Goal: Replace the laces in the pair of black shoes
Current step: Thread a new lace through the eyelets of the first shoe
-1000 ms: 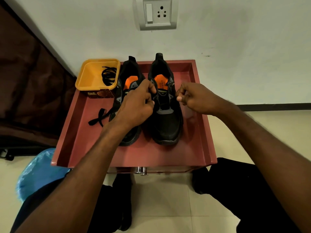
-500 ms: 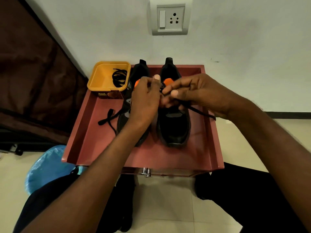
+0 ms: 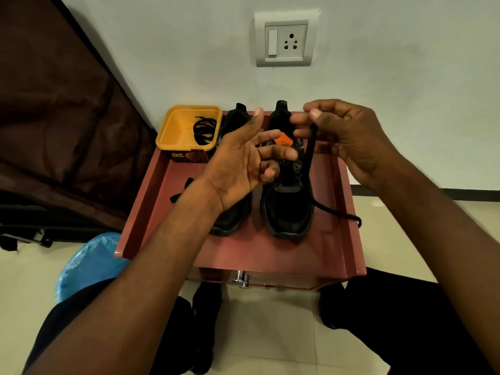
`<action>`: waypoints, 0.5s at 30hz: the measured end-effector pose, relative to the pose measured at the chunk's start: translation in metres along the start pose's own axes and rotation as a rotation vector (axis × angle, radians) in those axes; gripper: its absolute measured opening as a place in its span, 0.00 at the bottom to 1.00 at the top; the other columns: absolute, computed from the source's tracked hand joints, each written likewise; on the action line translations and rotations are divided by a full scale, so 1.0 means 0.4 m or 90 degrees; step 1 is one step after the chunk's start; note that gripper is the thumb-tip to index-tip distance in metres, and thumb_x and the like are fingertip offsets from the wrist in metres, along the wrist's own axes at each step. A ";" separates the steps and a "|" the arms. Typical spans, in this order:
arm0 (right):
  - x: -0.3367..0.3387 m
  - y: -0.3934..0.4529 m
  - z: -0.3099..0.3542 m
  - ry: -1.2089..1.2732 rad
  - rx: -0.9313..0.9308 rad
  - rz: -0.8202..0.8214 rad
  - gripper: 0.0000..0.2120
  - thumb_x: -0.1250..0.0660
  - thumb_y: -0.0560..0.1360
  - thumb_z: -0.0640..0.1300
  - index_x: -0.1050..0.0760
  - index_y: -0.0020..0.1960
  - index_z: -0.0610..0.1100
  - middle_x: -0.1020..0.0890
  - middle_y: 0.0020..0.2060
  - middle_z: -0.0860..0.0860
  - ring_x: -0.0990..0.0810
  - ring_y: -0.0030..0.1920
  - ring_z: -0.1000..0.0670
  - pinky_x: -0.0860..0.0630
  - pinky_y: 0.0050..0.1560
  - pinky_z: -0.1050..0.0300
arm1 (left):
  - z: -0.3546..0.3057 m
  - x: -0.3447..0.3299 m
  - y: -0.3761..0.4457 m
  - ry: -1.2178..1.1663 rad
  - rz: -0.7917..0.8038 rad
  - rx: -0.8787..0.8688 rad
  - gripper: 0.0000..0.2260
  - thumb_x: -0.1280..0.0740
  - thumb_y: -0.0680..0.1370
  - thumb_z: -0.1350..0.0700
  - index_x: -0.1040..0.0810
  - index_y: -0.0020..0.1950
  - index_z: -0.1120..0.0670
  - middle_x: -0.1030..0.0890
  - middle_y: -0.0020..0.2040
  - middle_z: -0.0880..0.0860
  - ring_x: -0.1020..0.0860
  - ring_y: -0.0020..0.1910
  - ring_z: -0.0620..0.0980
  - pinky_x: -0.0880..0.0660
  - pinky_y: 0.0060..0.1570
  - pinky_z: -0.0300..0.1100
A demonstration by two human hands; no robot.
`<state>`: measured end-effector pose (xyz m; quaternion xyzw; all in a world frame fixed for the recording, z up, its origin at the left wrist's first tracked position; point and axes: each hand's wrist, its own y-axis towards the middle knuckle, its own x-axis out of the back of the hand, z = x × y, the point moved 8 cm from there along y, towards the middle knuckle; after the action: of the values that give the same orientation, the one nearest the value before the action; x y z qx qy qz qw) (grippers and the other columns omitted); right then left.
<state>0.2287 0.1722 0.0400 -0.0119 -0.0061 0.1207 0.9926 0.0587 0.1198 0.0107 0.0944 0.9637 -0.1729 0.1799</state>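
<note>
The 2 shoes sit side by side at the frame's centre on a red tray. The right hand pinches a black lace above the right-hand shoe; its free end trails toward the tray's right edge. The left hand hovers with fingers spread, holding nothing. The lace looks light, limp and easily tangled, so it is best gripped near its tip. A yellow tub with more laces sits upper left; another lace lies beside the left shoe, partly under the forearm.
</note>
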 end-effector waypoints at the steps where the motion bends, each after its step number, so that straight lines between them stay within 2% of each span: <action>1: 0.007 0.001 -0.013 0.045 -0.022 -0.008 0.14 0.35 0.84 0.43 0.24 0.68 0.39 0.13 0.57 0.47 0.14 0.57 0.44 0.20 0.56 0.46 | -0.001 0.001 -0.001 0.007 -0.001 0.000 0.29 0.41 0.84 0.37 0.30 0.73 0.60 0.16 0.50 0.60 0.26 0.36 0.52 0.34 0.36 0.42; 4: -0.022 -0.007 -0.034 0.219 -0.081 0.052 0.15 0.38 0.84 0.40 0.27 0.70 0.39 0.16 0.63 0.46 0.15 0.61 0.43 0.17 0.52 0.56 | 0.008 -0.003 0.006 0.058 -0.030 -0.025 0.22 0.36 0.83 0.43 0.27 0.70 0.57 0.16 0.56 0.56 0.20 0.51 0.52 0.29 0.46 0.45; 7: -0.070 -0.019 -0.028 0.310 -0.103 0.134 0.17 0.37 0.82 0.36 0.28 0.70 0.39 0.18 0.67 0.45 0.18 0.65 0.43 0.18 0.58 0.56 | 0.026 -0.036 0.010 0.050 0.029 -0.028 0.10 0.34 0.82 0.50 0.23 0.61 0.53 0.18 0.58 0.55 0.21 0.60 0.54 0.28 0.56 0.49; 9: -0.081 -0.020 -0.020 0.338 -0.107 0.143 0.17 0.36 0.82 0.35 0.27 0.70 0.39 0.18 0.67 0.44 0.18 0.66 0.43 0.18 0.61 0.55 | 0.031 -0.048 0.008 0.058 0.047 -0.016 0.08 0.33 0.83 0.53 0.23 0.59 0.55 0.19 0.54 0.57 0.20 0.57 0.57 0.27 0.57 0.49; 11: -0.056 -0.013 -0.021 0.273 -0.106 0.085 0.14 0.34 0.82 0.37 0.24 0.67 0.39 0.16 0.62 0.44 0.15 0.59 0.45 0.16 0.53 0.58 | 0.017 -0.036 0.007 0.082 0.012 -0.031 0.08 0.34 0.83 0.54 0.22 0.57 0.58 0.20 0.44 0.56 0.18 0.49 0.58 0.24 0.53 0.47; 13: 0.006 -0.010 -0.043 0.162 -0.148 -0.047 0.09 0.32 0.80 0.39 0.21 0.61 0.41 0.12 0.53 0.45 0.12 0.47 0.48 0.20 0.39 0.60 | -0.006 -0.002 0.005 0.059 -0.046 -0.061 0.07 0.34 0.84 0.54 0.24 0.55 0.58 0.27 0.36 0.53 0.21 0.38 0.54 0.22 0.47 0.45; 15: 0.096 -0.018 -0.075 -0.079 -0.195 -0.191 0.04 0.31 0.77 0.39 0.19 0.50 0.44 0.12 0.45 0.45 0.13 0.39 0.48 0.24 0.35 0.58 | -0.027 0.045 0.003 -0.005 -0.109 -0.083 0.06 0.35 0.83 0.56 0.26 0.57 0.57 0.31 0.33 0.50 0.27 0.31 0.49 0.26 0.42 0.44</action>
<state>0.2680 0.1739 0.0106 -0.1542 -0.0874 -0.0303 0.9837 0.0390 0.1270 0.0129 -0.0010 0.9767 -0.1252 0.1743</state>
